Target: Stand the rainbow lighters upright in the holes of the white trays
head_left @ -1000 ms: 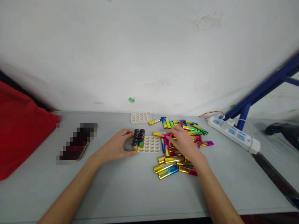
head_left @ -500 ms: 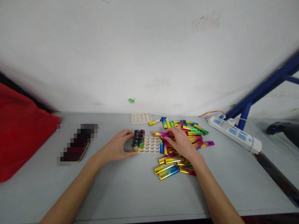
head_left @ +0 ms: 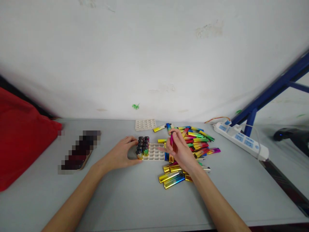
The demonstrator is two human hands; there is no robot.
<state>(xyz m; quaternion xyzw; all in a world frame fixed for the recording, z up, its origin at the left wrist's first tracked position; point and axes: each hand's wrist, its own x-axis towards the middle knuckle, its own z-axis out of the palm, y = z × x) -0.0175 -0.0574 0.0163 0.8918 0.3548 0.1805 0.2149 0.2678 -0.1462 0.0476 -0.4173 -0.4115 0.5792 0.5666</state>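
A white tray with rows of round holes [head_left: 156, 151] lies on the table. Several black-topped lighters [head_left: 143, 145] stand upright in its left end. Around that end curves my left hand [head_left: 120, 153], fingers at the far corner and thumb at the near one, gripping the tray. My right hand [head_left: 181, 149] pinches a purple lighter [head_left: 172, 139], roughly upright, just above the tray's right side; the hand partly hides it. Beneath and to the right of this hand spreads a heap of shiny multicoloured lighters [head_left: 201, 145], with more gold and blue ones [head_left: 174, 181] nearer me.
A second white holed tray [head_left: 145, 124] lies by the wall. On the left are a phone, partly pixelated [head_left: 82, 151], and a red cloth [head_left: 21, 138]. A white power strip [head_left: 241, 139], a blue metal frame [head_left: 270, 87] and a black object [head_left: 293, 135] stand on the right.
My right hand has lifted the purple lighter from the heap, turning it from lying flat to roughly upright. My left hand keeps its place at the tray.
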